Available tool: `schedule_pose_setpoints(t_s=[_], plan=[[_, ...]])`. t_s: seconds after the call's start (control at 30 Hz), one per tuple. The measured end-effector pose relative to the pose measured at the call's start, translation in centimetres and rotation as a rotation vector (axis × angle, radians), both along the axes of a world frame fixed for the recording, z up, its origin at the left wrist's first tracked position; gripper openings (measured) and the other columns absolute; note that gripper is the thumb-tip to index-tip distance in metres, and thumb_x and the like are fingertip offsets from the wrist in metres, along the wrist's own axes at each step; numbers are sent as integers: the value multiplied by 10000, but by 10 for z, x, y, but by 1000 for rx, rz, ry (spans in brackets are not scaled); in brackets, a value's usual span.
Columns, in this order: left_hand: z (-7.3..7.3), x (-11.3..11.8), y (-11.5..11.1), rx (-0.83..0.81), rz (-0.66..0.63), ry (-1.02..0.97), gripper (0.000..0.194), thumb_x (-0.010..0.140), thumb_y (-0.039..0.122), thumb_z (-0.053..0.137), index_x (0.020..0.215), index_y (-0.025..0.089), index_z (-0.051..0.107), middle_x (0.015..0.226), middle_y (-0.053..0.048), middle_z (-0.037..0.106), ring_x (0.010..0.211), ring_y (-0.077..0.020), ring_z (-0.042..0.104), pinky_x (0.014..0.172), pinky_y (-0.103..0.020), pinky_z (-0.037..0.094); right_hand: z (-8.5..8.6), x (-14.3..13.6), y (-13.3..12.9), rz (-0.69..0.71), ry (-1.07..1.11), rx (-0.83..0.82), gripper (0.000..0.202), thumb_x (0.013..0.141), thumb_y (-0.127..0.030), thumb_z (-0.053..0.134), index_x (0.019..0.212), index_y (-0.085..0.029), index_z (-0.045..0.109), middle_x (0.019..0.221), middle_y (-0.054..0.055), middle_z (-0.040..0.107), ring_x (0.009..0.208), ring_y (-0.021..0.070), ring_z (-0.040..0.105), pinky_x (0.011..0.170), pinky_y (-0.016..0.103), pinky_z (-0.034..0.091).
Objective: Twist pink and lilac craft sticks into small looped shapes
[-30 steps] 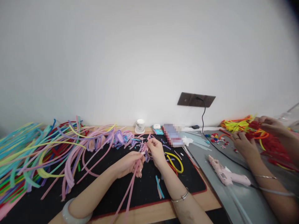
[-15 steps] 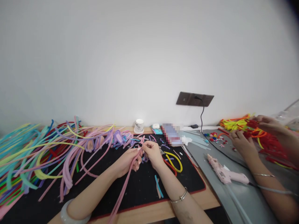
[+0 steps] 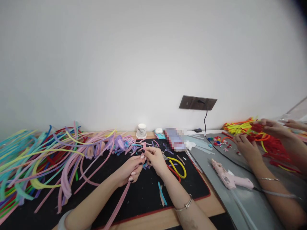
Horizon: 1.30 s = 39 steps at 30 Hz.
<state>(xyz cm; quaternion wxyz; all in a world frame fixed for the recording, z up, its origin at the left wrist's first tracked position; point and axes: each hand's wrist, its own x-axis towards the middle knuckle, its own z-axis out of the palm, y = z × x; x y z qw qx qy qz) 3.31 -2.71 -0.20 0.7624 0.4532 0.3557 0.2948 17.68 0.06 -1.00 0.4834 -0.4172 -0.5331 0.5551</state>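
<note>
Both hands meet at the middle of the black mat (image 3: 187, 188). The left hand (image 3: 130, 167) is curled shut around a bundle of pink stems (image 3: 120, 199), whose long tails run off toward 7 o'clock, down past the table edge. The right hand (image 3: 154, 158) pinches the bundle's top end between thumb and fingertips, just at 1 o'clock of the left hand, the two hands touching.

As a judgement, the work looks to be in its middle: the stems are gathered and gripped, but their length hangs straight and unshaped. Short cut scraps lie strewn at 12 o'clock of the hands, and a yellow loop (image 3: 178, 166) with a red piece lies at 3 o'clock. A large heap of uncut stems (image 3: 35, 159) in many colours fills the table at 9 o'clock.

Of containers, only a small paper cup (image 3: 141, 130) stands by the wall at 12 o'clock; what it holds cannot be told. Nothing else is kept in a box or tray: all lies loose.

At 3 o'clock a pink glue gun (image 3: 230, 179) rests on a grey sheet, its cord leading to the wall socket (image 3: 198, 103). Farther right, another person's hands (image 3: 249, 147) work a red, orange and yellow pile.
</note>
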Motion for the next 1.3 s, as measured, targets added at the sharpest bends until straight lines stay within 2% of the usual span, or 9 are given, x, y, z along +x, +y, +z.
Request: schedule_pose_setpoints(t_s=[0.23,0.43,0.6,0.73,0.87,1.07,1.2,1.3], plan=[[-5,0,3,-22,-30,28,421,770,618,553,764,226,400,305,138,283,225,-56,202,308,-172,195,-1,2,1,-5,-30,40,194,739,-338,630,677,-155,612,487,-41,489,355,57,319,338,204,215],[-9,-1,3,-29,-40,40,437,771,642,538,768,228,399,311,136,285,227,-59,211,310,-173,213,-2,1,4,-40,-83,163,109,717,-243,588,653,-157,599,538,-22,543,435,81,423,426,212,308],[-6,1,-1,-15,-54,24,428,794,642,511,792,234,382,332,141,320,235,-56,236,317,-164,255,1,2,4,-54,-115,171,148,726,-264,569,613,-177,528,509,-39,503,443,93,417,454,222,322],[-8,5,-3,21,-59,19,384,816,597,512,844,229,407,360,121,399,247,-77,321,317,-172,294,4,4,2,-96,-157,256,184,753,-253,524,593,-187,463,526,-47,463,475,94,404,485,223,326],[-10,8,-4,51,-77,-14,359,836,540,519,743,205,425,412,82,453,288,-83,401,337,-191,359,3,6,4,-172,-213,344,221,772,-259,514,590,-198,403,542,-60,388,492,93,361,492,224,299],[-2,6,-8,17,-133,-1,392,812,508,585,701,132,564,510,19,528,418,-97,529,438,-219,457,-2,14,9,-253,-300,398,247,799,-267,506,598,-202,379,552,-56,367,514,98,343,503,227,291],[-1,2,-7,-36,-136,4,395,795,513,607,826,120,635,602,-1,566,557,-126,603,515,-235,502,-2,17,11,-251,-258,383,264,805,-293,525,606,-203,375,544,-60,374,503,93,343,494,222,290],[-2,1,-4,-47,-93,-15,401,800,519,599,923,138,626,627,4,571,572,-132,610,502,-229,495,-1,18,11,-222,-211,349,281,810,-328,536,612,-205,381,527,-63,387,478,89,343,468,218,276]])
